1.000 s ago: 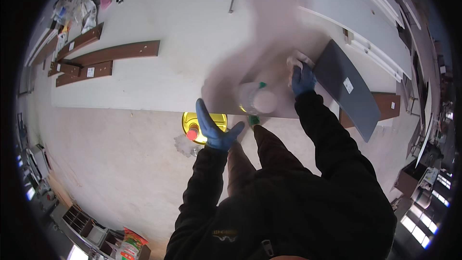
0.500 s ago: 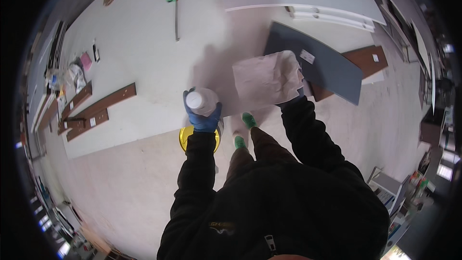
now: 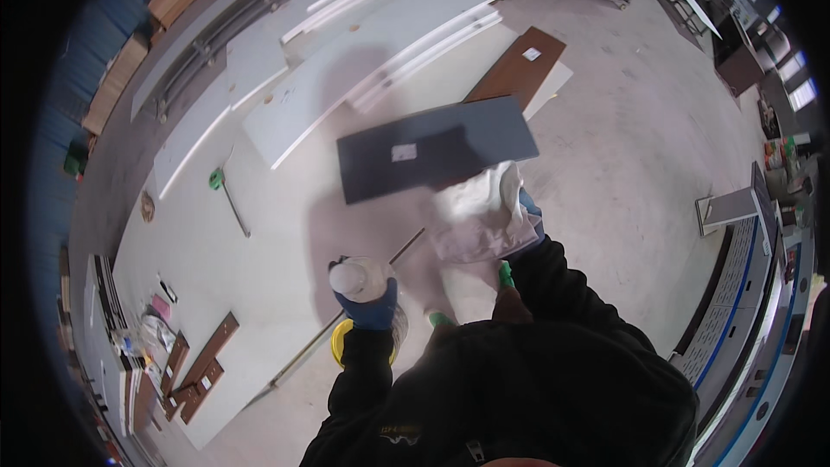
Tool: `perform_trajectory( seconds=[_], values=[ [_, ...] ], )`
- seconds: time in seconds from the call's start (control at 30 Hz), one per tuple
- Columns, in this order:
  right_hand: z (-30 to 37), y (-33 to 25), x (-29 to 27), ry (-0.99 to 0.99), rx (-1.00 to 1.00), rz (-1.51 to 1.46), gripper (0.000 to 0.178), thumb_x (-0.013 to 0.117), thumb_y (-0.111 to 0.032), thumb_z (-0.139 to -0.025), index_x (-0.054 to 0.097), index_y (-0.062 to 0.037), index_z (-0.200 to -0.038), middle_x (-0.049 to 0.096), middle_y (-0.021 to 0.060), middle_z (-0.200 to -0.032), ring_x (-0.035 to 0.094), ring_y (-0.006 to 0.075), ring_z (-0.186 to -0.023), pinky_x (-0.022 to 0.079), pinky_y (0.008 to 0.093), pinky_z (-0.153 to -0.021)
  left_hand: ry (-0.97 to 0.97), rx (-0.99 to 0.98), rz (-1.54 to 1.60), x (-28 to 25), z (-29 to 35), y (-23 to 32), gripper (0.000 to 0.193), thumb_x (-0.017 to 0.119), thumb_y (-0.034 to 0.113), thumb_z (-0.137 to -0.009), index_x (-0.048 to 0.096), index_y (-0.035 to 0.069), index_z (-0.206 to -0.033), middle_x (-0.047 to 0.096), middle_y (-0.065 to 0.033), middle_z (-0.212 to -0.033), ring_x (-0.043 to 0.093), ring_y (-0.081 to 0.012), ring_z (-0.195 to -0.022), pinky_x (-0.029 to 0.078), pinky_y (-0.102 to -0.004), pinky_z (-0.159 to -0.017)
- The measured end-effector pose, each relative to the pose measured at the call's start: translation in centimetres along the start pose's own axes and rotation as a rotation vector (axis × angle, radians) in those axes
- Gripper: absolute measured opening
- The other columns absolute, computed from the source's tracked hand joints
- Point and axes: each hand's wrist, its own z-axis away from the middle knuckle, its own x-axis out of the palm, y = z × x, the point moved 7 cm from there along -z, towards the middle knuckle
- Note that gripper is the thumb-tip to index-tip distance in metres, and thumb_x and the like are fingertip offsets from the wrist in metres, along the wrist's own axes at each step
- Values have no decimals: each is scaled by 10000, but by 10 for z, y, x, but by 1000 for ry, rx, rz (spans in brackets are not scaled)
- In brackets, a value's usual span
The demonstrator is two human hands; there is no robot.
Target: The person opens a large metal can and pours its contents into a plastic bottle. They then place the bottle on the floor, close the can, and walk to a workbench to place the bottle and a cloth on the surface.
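My left hand (image 3: pixel 372 311), in a blue glove, is wrapped round a pale bottle (image 3: pixel 377 277) with a round white top turned up toward me. My right hand (image 3: pixel 530 216), gloved in blue too, is closed on the right edge of a creased whitish cloth (image 3: pixel 480 216). The cloth hangs spread out to the left and hides some of the fingers. Just beyond it lies a dark grey board (image 3: pixel 441 156) with a white label. Beneath my left forearm shows part of a round yellow-rimmed container (image 3: pixel 340 342).
Long white panels (image 3: pixel 380 60) lie at the far side, near a brown board (image 3: pixel 519 65). A green-headed tool (image 3: pixel 216 179) with a thin strip rests on the white surface (image 3: pixel 268 294). Brown wooden pieces (image 3: pixel 207 363) are at the lower left. A grey-white cabinet (image 3: pixel 726 294) stands right.
My view has swung to the right, so the boards appear turned and further left. The bottle and the cloth are still in my hands.
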Motion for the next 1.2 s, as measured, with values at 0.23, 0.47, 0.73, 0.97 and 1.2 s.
perform_trajectory(
  seconds=[0.23, 0.47, 0.73, 0.97, 1.2],
  values=[
    [28, -84, -164, -45, 123, 42, 583, 451, -435, -1044, 436, -19, -1453, 491, 144, -1467, 495, 304, -1338, 390, 439, -1141, -404, 8, 480, 206, 44, 134, 582, 813, 35, -721, 499, 87, -1208, 597, -24, -1057, 584, -156, -1049, 503, -377, -921],
    [49, -146, -384, 203, 175, -102, 473, 700, -294, -908, 577, -61, -1301, 625, 73, -1278, 625, 234, -1138, 506, 377, -962, -517, 162, 493, 411, 72, 234, 735, 797, 19, -714, 401, 66, -1332, 552, -68, -1169, 585, -192, -1058, 508, -368, -934],
    [9, -149, -571, 400, -6, -27, 706, 837, -303, -791, 499, -46, -1355, 605, 93, -1294, 612, 238, -1176, 528, 418, -982, -566, -62, 487, 613, 40, 262, 854, 877, 79, -648, 423, 49, -1370, 574, -90, -1228, 605, -221, -1130, 507, -393, -994],
    [-99, -161, -714, 411, 221, -910, 633, 415, -548, -1035, 461, -56, -1430, 543, 156, -1396, 538, 343, -1283, 456, 540, -1069, -537, -19, 522, 796, -35, 266, 864, 882, 95, -654, 411, 46, -1377, 576, -99, -1240, 600, -234, -1151, 510, -409, -1002],
    [-182, -168, -880, 566, 163, -373, 619, 611, -410, -936, 441, -82, -1432, 553, 104, -1369, 576, 276, -1218, 504, 470, -1016, -704, -1028, 1371, 997, -106, 285, 728, 838, 231, -747, 455, 82, -1349, 584, -96, -1233, 600, -237, -1140, 515, -450, -978]
  ],
)
